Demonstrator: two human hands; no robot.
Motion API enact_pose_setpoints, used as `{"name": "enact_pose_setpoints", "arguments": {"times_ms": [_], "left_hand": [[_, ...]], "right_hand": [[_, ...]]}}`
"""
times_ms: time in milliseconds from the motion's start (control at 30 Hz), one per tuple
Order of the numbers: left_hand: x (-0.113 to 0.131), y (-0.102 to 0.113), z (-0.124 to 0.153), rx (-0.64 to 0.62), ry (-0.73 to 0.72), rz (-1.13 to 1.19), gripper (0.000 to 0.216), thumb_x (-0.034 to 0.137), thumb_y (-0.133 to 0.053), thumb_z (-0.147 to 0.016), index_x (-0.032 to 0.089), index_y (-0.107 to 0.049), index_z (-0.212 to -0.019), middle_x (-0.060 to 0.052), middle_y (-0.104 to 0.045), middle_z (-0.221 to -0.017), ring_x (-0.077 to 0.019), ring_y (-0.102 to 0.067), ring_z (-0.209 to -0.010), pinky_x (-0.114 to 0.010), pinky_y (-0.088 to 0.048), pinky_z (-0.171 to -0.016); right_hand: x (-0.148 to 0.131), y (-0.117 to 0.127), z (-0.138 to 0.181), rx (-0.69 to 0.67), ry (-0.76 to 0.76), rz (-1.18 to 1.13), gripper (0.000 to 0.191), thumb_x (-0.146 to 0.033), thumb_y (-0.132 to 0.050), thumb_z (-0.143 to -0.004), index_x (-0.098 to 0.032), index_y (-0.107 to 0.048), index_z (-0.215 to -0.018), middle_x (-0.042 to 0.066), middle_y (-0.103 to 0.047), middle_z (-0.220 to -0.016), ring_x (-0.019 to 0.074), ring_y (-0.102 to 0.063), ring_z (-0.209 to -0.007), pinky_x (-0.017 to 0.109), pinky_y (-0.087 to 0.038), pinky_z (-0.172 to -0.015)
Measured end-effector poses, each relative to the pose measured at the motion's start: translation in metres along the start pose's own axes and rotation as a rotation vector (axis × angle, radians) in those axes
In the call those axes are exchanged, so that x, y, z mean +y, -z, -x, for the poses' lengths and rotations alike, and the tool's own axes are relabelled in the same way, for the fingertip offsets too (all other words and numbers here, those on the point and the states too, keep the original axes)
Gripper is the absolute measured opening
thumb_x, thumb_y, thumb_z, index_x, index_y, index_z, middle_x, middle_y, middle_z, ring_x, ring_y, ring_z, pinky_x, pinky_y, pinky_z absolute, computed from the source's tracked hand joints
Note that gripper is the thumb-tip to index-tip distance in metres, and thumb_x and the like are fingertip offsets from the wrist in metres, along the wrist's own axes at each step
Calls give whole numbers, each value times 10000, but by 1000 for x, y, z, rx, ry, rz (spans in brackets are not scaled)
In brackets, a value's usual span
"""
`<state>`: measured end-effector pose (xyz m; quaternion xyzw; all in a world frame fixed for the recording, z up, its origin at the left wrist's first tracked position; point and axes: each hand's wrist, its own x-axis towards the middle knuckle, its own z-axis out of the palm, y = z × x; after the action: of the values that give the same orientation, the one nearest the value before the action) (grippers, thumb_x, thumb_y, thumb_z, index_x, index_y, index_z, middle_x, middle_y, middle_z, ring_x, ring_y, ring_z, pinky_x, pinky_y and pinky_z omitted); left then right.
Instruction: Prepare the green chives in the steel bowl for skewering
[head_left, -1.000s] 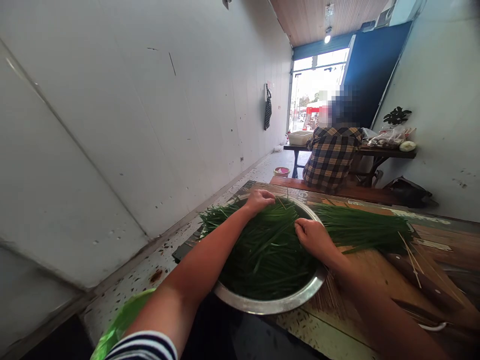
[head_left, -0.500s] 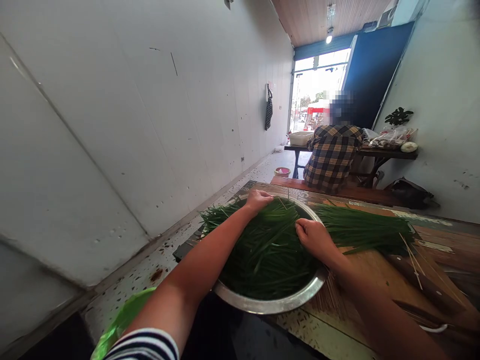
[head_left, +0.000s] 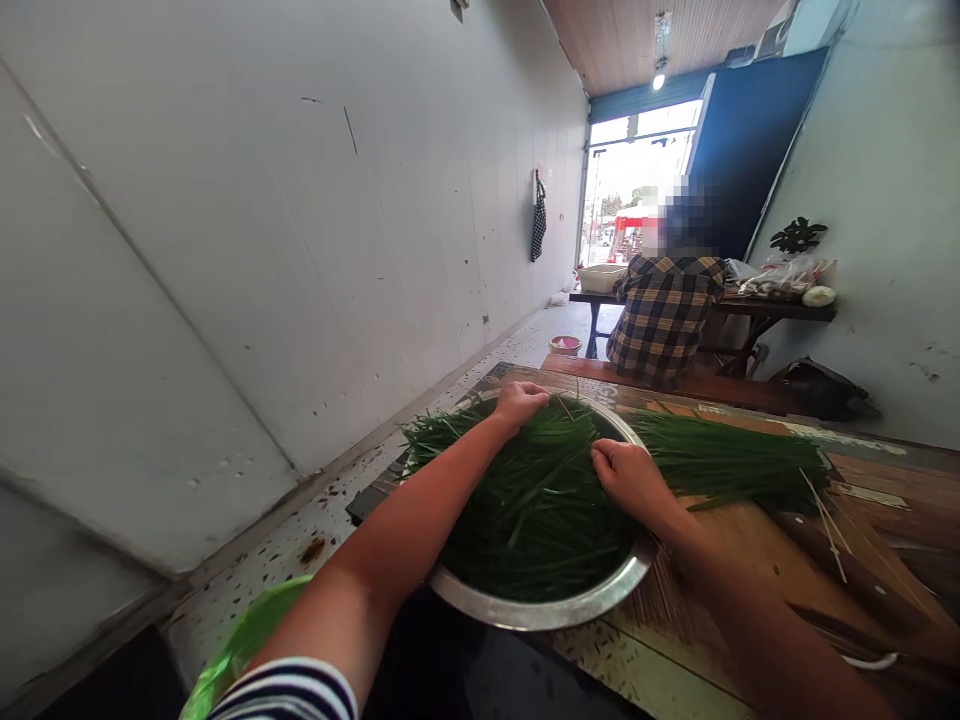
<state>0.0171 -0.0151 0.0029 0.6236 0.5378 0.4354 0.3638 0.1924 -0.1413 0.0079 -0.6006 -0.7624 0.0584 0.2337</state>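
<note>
A wooden counter (head_left: 750, 540) carries a wide steel bowl (head_left: 540, 612) at its near edge. Chives (head_left: 532, 510) fill the bowl, with leaves spilling over its left rim. The right grip (head_left: 628, 475) curls closed on chives mid-bowl, and the left grip (head_left: 519, 402) pinches them at the far rim.

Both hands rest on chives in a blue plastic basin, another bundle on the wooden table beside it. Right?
Not blue plastic: the head view shows a shiny metal bowl. The left hand and right hand do rest on its chives; another bundle lies on the wooden table.
</note>
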Motion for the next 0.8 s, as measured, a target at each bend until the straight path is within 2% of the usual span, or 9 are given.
{"name": "enact_pose_setpoints", "arguments": {"times_ms": [467,800], "left_hand": [[5,-1,4,-23,-5,33,236,237,-639,-666,107,-724,-844,-50,-686,-703,-97,-558,-603,-210,-447,-608],[7,2,5,-38,-63,-9,257,240,-633,-664,101,-730,-859,-54,-698,-731,-110,-579,-630,-209,-453,-619]], "right_hand": [[-1,1,-1,-14,-1,-8,299,-218,-362,-842,-186,-563,-623,24,-604,-603,115,-483,-560,242,-265,-566],[0,0,-1,-14,-6,-2,297,-215,-362,-846,-185,-565,-630,26,-613,-617,115,-488,-570,245,-263,-569]]}}
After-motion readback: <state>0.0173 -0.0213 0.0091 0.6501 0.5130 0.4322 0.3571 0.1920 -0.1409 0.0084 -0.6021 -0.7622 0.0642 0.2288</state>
